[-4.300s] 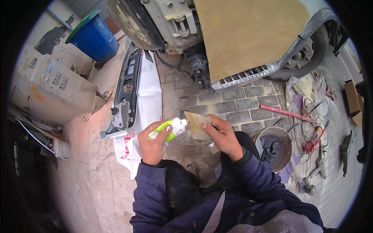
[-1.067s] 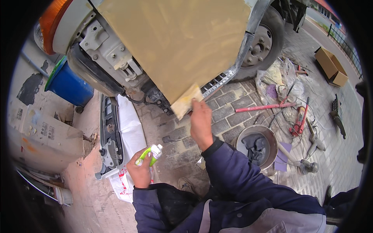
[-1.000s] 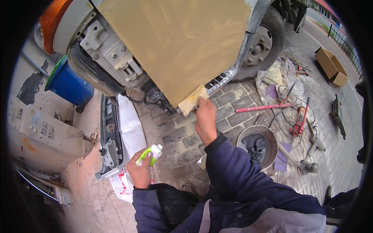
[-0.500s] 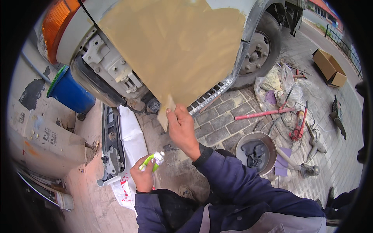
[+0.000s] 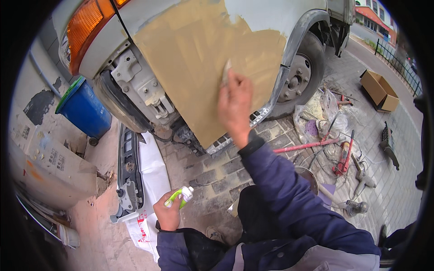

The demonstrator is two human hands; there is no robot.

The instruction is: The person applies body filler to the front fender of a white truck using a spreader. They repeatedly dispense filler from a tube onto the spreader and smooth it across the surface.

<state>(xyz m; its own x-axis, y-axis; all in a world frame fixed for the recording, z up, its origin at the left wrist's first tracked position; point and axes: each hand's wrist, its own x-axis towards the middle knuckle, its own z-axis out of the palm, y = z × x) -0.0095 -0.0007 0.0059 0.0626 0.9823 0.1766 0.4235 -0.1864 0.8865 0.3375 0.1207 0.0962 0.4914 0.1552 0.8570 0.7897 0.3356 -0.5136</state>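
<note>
My right hand is closed on a thin putty spreader, its blade seen nearly edge-on against the vehicle panel. Tan filler with streaks and smears covers most of that panel, and bare white paint shows along its top. Lower down, over my lap, my left hand grips a small green and white tube with its white cap end pointing up and to the right. Whether the cap is on, I cannot make out.
Beyond the panel is a wheel. On the right lie a red-handled tool, a heat gun, a metal bucket partly behind my sleeve, and a cardboard box. At left are a blue bin and a removed bumper part.
My right hand has moved up and to the right with the spreader, from the panel's lower corner to its middle. The left hand still holds the tube, slightly lower in view.
</note>
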